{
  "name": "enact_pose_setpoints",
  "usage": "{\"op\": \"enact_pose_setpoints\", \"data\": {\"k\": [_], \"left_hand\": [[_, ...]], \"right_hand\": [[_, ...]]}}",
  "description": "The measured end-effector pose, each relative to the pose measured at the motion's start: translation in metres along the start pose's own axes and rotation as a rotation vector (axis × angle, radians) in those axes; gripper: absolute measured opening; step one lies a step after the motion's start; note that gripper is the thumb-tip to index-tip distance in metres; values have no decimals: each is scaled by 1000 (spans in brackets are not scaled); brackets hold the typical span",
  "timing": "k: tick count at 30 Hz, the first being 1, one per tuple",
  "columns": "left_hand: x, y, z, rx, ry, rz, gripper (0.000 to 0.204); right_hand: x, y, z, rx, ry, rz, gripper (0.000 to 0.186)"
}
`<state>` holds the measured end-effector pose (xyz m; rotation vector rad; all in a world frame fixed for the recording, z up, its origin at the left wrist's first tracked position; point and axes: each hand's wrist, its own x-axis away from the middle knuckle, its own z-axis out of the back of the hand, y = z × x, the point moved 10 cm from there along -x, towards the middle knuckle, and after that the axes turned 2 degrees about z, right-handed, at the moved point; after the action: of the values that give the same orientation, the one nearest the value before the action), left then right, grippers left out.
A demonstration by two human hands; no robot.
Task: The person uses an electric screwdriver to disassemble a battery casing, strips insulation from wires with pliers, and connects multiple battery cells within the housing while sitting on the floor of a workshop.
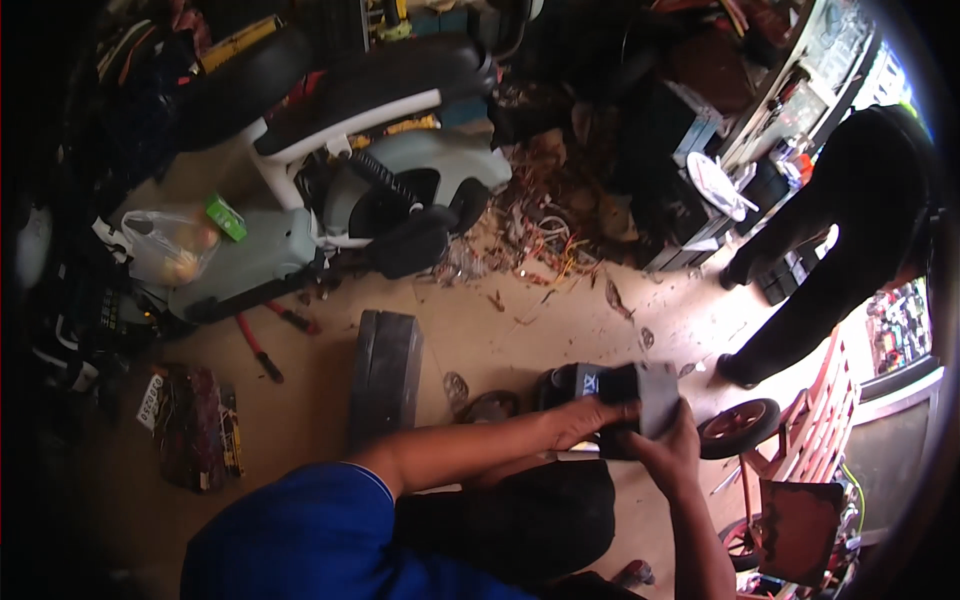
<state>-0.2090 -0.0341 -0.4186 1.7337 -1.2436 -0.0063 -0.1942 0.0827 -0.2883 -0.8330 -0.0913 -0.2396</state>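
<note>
My left hand [583, 420] and my right hand [670, 445] grip a dark grey boxy block [655, 398] at the lower middle, right hand on its near end, left hand at its left side. Under and behind it is a black object [570, 382] with white markings, partly hidden by my hands and the block. A long dark grey box [382, 380] lies on the floor to the left of my forearms.
An electric scooter [290, 240] holds a plastic bag [170, 250]; red-handled cutters [258, 355] lie below. A scrap pile [545, 225] covers the back floor. A person in dark trousers [800, 270] stands right, above a slatted wheeled cart [810, 410]. A maroon part [190, 425] lies left.
</note>
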Motion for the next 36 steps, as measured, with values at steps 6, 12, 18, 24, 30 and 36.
{"op": "enact_pose_setpoints", "data": {"k": [6, 12, 18, 24, 30, 36], "left_hand": [[49, 30, 112, 144, 525, -560, 63], [62, -28, 186, 281, 674, -374, 53], [44, -64, 238, 349, 743, -251, 46], [41, -67, 301, 8, 1011, -217, 43], [23, -56, 320, -31, 982, -243, 49], [-9, -63, 341, -95, 1010, -183, 63]], "right_hand": [[-47, -35, -116, 85, -56, 153, 92], [-53, -24, -195, -83, -195, 110, 93], [-58, 22, -240, -151, -223, -20, 94], [-54, 82, -251, -300, -106, -83, 79], [-46, 89, -226, -248, -87, -114, 65], [-37, 117, -223, -249, 13, -46, 58]]}}
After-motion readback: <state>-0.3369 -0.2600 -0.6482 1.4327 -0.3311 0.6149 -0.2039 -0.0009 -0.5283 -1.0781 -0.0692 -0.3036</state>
